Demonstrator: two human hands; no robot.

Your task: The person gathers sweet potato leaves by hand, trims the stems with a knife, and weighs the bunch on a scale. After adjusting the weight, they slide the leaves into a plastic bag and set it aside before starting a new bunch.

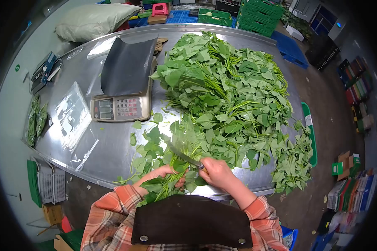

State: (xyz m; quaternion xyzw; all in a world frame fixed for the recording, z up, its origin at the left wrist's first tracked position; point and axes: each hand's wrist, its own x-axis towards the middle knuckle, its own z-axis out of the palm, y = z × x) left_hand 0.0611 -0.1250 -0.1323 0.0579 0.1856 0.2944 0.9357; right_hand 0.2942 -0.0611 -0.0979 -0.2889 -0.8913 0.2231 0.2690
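Observation:
My left hand is closed around a bunch of leafy green stems just in front of my apron, and leaves partly cover its fingers. A curved knife with a short handle is gripped in my right hand. Its dark blade points up and left, crossing over the stems right beside my left hand. Loose leaves lie on the metal table beyond the blade. Further back and to the right rises a large heap of the same leafy greens.
A digital scale with a dark curved tray stands on the metal table. Left of it lie clear plastic bags and bagged greens. Green crates and a white sack are beyond the far edge.

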